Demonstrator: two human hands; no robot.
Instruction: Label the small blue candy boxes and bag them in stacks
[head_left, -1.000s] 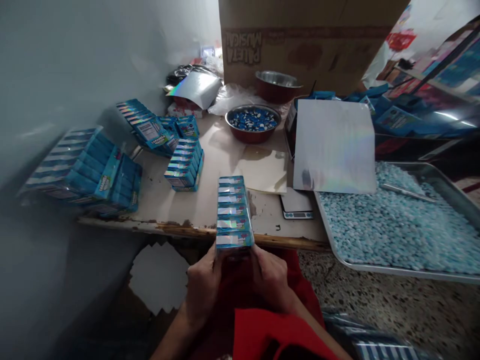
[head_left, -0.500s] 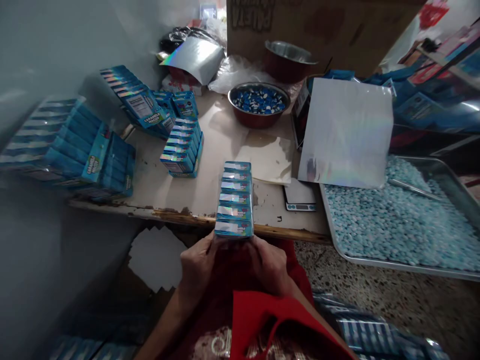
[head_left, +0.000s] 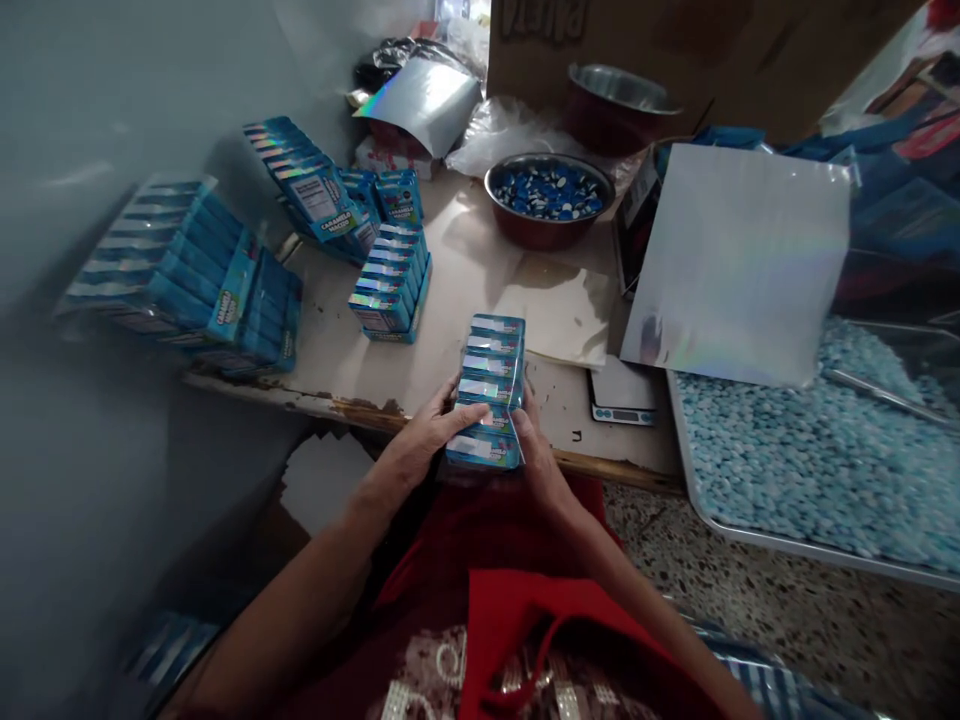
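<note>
A clear-wrapped pack of blue candy boxes (head_left: 491, 365) lies at the table's front edge, its several boxes in one row. My left hand (head_left: 431, 432) grips its left side, thumb across the top near the front. On the opposite side my right hand (head_left: 534, 440) holds the pack, with the thumb at the clear film along the right edge. The fingers under and behind the pack are partly hidden. To the left of it stands another row of blue boxes in a tray (head_left: 391, 285).
Stacked blue packs (head_left: 180, 275) fill the table's left end, with fanned boxes (head_left: 304, 185) behind. A bowl of blue-and-white pieces (head_left: 551, 200) stands at the back. Rightward are a small scale (head_left: 622, 392), a silvery sheet (head_left: 739, 265) and a metal tray of pale blue candies (head_left: 795, 470).
Both hands have moved from the film at the pack's near end up along its sides, now gripping it around the boxes. The camera view has shifted a little left.
</note>
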